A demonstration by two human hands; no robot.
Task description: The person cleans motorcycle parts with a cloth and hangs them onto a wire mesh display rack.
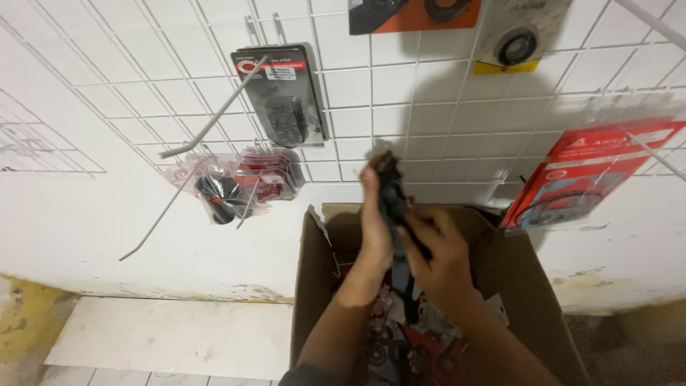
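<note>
My left hand [374, 227] and my right hand [441, 256] are raised over an open cardboard box [310, 286]. Together they hold a stack of dark packaged parts [391, 196], seen edge-on. The left hand grips the stack's upper part, the right hand its lower part. The stack's top reaches the white wire grid on the wall [357, 93]. Inside the box lie more packets with black rings [389, 343] and red card backing, partly hidden by my arms.
Packaged parts hang on the grid: a black blister pack [282, 96], a bunch of clear bags [239, 182], a red card pack [589, 171] at right, and more along the top edge. Bare metal hooks [207, 121] jut out at left. A pale floor slab [171, 336] lies left of the box.
</note>
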